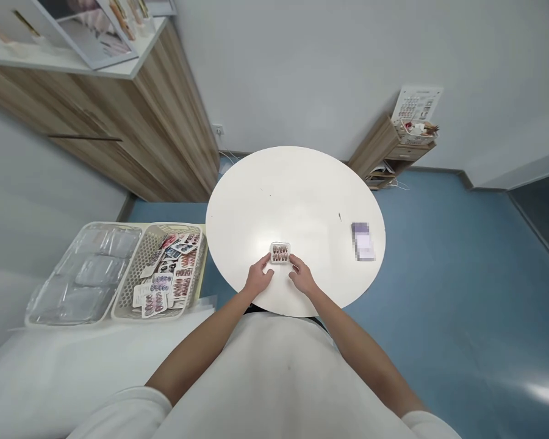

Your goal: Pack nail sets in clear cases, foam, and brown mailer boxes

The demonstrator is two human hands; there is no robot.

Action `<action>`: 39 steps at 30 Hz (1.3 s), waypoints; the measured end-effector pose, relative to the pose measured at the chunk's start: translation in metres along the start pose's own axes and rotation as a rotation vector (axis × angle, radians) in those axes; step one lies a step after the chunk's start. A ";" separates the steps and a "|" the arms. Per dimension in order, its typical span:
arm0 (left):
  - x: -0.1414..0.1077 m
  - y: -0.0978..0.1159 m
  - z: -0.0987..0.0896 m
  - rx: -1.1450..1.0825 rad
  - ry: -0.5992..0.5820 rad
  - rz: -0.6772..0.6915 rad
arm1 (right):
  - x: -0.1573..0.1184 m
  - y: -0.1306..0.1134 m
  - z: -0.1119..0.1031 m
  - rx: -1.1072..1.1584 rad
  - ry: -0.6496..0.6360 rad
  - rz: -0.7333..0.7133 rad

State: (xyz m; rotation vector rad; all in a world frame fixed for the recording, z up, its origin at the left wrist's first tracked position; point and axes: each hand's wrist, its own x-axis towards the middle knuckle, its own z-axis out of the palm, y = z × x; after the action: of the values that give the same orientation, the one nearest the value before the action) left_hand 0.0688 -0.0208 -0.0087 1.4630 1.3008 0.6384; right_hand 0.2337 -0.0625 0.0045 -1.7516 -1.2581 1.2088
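A small clear plastic box with two rows of brown press-on nails sits near the front of the round white table. My left hand has its fingers against the box's left side, and its thumb points inward below the near edge. From the other side, my right hand holds the right edge with its fingers, its thumb likewise pointing inward. The box is steadied between both hands. I cannot tell whether it rests on the tabletop or is slightly raised.
Left of the table stand a basket of press-on nail cards and another basket of clear plastic boxes. A blurred purple-and-white item lies at the table's right. Beyond are a wooden cabinet and a small shelf unit.
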 end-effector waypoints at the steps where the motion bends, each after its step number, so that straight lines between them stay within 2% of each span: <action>1: 0.000 0.007 0.010 0.013 -0.020 0.010 | -0.006 0.007 -0.011 -0.009 0.021 -0.008; 5: -0.006 0.028 0.049 0.090 -0.089 0.043 | -0.026 0.031 -0.047 -0.061 0.076 -0.025; 8: -0.012 0.037 0.073 0.143 -0.080 0.028 | -0.032 0.044 -0.064 -0.115 0.059 -0.030; 11: -0.018 0.040 0.089 0.161 -0.041 0.002 | -0.033 0.050 -0.074 -0.172 0.025 -0.045; 14: -0.025 0.041 0.098 0.176 -0.009 -0.010 | -0.034 0.053 -0.080 -0.205 -0.020 -0.066; 21: -0.029 0.044 0.102 0.294 0.021 -0.007 | -0.035 0.060 -0.078 -0.254 -0.077 -0.112; 25: -0.027 0.042 0.101 0.366 -0.036 0.019 | -0.033 0.061 -0.078 -0.340 -0.088 -0.108; 29: -0.032 0.033 0.090 0.491 -0.105 0.140 | -0.038 0.055 -0.083 -0.545 -0.082 -0.225; 32: -0.040 0.025 0.077 0.626 -0.201 0.237 | -0.045 0.051 -0.082 -0.778 -0.193 -0.326; 35: -0.048 0.022 0.069 0.764 -0.271 0.311 | -0.046 0.049 -0.072 -0.974 -0.245 -0.338; 39: -0.057 0.024 0.069 0.886 -0.251 0.363 | -0.043 0.046 -0.059 -1.059 -0.180 -0.305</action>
State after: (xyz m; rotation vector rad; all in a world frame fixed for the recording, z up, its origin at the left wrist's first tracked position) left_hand 0.1228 -0.0945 0.0037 2.4462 1.1688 0.0551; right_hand 0.3002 -0.1179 -0.0021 -2.0002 -2.4512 0.5132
